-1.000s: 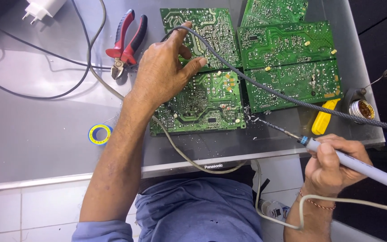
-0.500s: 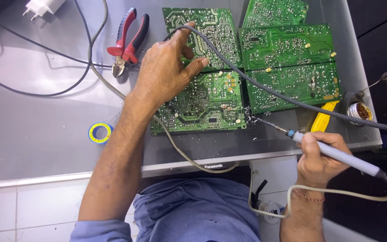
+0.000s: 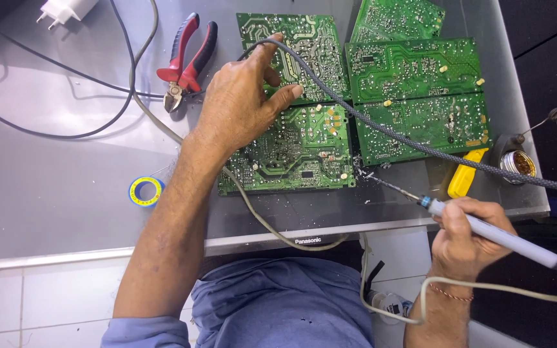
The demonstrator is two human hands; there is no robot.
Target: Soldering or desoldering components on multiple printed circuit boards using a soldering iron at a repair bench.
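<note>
Grey and glossy, the flat panel (image 3: 53,193) serving as a worktop is lying over pale floor tiles, and several green printed circuit boards are resting solder-side up on it. The left hand (image 3: 243,106) is lying spread on the nearest green circuit board (image 3: 298,151), palm down, thumb stretched toward the board's middle and fingertips reaching onto the board behind it (image 3: 311,45); it is pressing rather than gripping anything. A thick braided grey cable (image 3: 394,132) is running from under those fingers across the right-hand boards (image 3: 420,96) and off the panel's right edge. The right hand (image 3: 462,235) is wrapping closed around a slim pale-handled soldering iron (image 3: 485,229), whose dark tip is pointing at the near right corner of the nearest board, where solder crumbs are scattered. Red-handled cutters (image 3: 185,58) are lying behind the left wrist, a blue and yellow tape roll (image 3: 146,191) is sitting near the forearm, and a yellow tool (image 3: 465,174) and a round tin (image 3: 517,164) are sitting just right of the boards.
</note>
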